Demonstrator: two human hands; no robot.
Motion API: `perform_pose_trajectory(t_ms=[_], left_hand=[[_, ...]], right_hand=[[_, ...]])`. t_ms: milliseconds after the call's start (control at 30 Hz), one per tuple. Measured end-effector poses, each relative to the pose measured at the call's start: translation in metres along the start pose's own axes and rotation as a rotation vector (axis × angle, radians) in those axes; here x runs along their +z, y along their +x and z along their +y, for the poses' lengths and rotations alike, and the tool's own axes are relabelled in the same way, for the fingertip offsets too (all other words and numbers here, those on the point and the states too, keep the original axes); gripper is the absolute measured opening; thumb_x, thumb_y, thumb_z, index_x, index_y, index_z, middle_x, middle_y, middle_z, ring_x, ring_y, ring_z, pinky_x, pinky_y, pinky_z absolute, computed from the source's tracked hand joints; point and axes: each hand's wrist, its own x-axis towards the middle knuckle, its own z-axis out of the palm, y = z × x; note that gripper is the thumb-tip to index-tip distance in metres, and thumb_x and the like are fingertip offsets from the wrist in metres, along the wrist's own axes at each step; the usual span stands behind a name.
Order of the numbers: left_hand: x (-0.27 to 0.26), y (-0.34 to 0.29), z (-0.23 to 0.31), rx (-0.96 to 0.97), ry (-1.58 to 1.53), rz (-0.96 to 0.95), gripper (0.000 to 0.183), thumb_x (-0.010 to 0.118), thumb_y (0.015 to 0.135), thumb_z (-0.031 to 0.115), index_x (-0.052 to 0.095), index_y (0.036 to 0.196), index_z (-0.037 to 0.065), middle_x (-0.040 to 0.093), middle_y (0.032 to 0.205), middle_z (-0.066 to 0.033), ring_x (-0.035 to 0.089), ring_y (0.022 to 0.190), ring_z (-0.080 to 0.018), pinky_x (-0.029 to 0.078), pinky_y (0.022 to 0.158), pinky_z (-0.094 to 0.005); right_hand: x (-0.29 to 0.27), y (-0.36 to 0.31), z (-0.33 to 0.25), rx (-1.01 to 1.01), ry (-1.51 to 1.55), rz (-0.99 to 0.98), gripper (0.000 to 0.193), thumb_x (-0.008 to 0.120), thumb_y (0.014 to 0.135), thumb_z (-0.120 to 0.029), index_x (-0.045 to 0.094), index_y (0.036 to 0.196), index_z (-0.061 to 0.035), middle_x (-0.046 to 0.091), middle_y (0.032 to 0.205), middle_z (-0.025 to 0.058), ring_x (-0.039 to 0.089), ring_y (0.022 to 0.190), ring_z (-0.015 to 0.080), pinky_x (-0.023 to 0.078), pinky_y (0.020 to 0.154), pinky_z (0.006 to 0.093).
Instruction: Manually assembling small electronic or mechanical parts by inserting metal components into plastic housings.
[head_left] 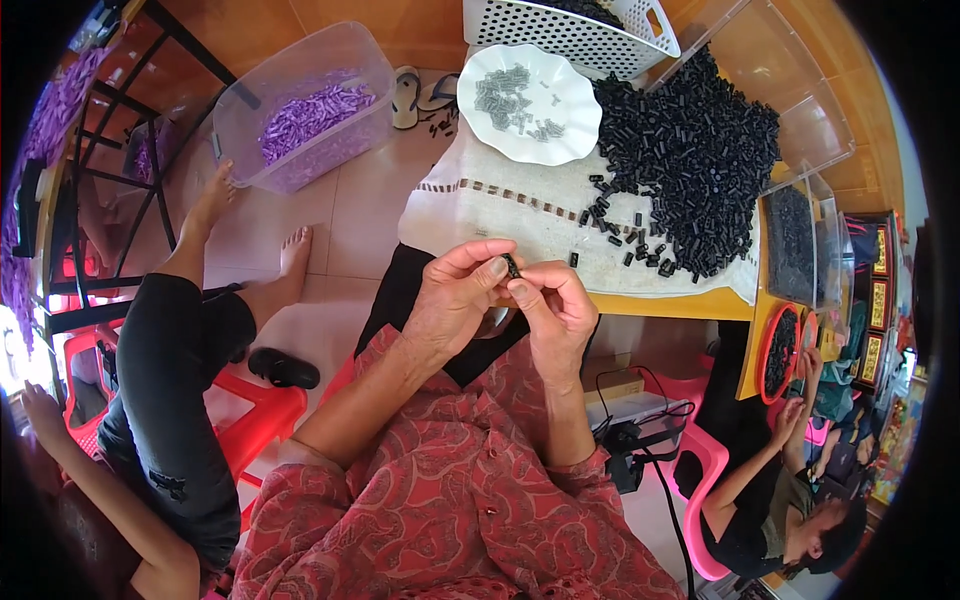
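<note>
A small black tubular piece [511, 265] is pinched between the fingertips of both my hands, just in front of the table's near edge. My left hand [462, 290] grips its upper end with thumb and forefinger, and my right hand [552, 312] closes on its lower end. Beyond them a large heap of similar short black pieces [705, 160] spreads over the white cloth [480, 215]. A few loose ones lie on the cloth near its front edge. To the left of the heap stands a white scalloped plate [560, 145] with small clear pieces [505, 95] on it.
A white perforated basket [570, 40] stands behind the plate. Clear bins [800, 240] sit at the right. On the floor, a translucent tub [350, 150] holds purple pieces. One person sits at the left; another works at the right by a red round tray [768, 372].
</note>
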Motion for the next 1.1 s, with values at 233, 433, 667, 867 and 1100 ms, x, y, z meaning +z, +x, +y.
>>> perform_pose_trajectory(t_ms=[233, 433, 667, 867, 1100], left_hand=[[0.003, -0.001, 0.001, 0.082, 0.207, 0.025, 0.021, 0.061, 0.093, 0.002, 0.066, 0.114, 0.001, 0.069, 0.097, -0.0057, 0.065, 0.083, -0.0112, 0.056, 0.077, -0.0260], [0.009, -0.004, 0.000, 0.212, 0.533, 0.102, 0.018, 0.061, 0.093, 0.001, 0.066, 0.110, -0.001, 0.069, 0.097, -0.0039, 0.064, 0.086, -0.0085, 0.054, 0.078, -0.0232], [0.002, -0.003, -0.006, 0.030, 0.074, 0.051, 0.019, 0.058, 0.095, -0.001, 0.065, 0.113, 0.000, 0.067, 0.103, -0.0081, 0.064, 0.089, -0.0129, 0.054, 0.081, -0.0266], [-0.007, 0.000, -0.009, -0.077, -0.130, 0.005, 0.021, 0.057, 0.096, 0.002, 0.063, 0.115, -0.001, 0.066, 0.106, -0.0121, 0.063, 0.094, -0.0171, 0.052, 0.087, -0.0313], [0.008, -0.001, -0.010, -0.087, -0.147, -0.048, 0.024, 0.057, 0.096, 0.003, 0.061, 0.119, -0.002, 0.066, 0.107, -0.0138, 0.064, 0.093, -0.0188, 0.053, 0.085, -0.0311]], right_hand=[[0.003, 0.000, -0.010, 0.051, -0.025, 0.027, 0.008, 0.066, 0.088, 0.004, 0.062, 0.095, 0.0025, 0.064, 0.088, 0.0046, 0.063, 0.077, 0.0098, 0.051, 0.070, 0.0221], [0.007, -0.002, -0.004, -0.051, -0.300, 0.093, 0.009, 0.067, 0.087, 0.001, 0.062, 0.094, 0.0009, 0.063, 0.085, 0.0043, 0.059, 0.067, 0.0070, 0.047, 0.058, 0.0204], [0.013, -0.006, 0.007, -0.118, -0.318, 0.168, 0.011, 0.068, 0.084, 0.003, 0.059, 0.090, -0.0005, 0.060, 0.082, 0.0044, 0.057, 0.065, 0.0064, 0.046, 0.054, 0.0198], [0.006, -0.003, -0.010, 0.113, 0.064, 0.087, 0.004, 0.064, 0.090, 0.002, 0.061, 0.093, 0.0017, 0.066, 0.086, 0.0052, 0.061, 0.071, 0.0074, 0.050, 0.067, 0.0207], [-0.019, -0.006, -0.013, 0.204, 0.209, 0.069, 0.016, 0.065, 0.091, -0.001, 0.064, 0.106, 0.0045, 0.070, 0.090, 0.0087, 0.064, 0.075, 0.0093, 0.053, 0.072, 0.0212]])
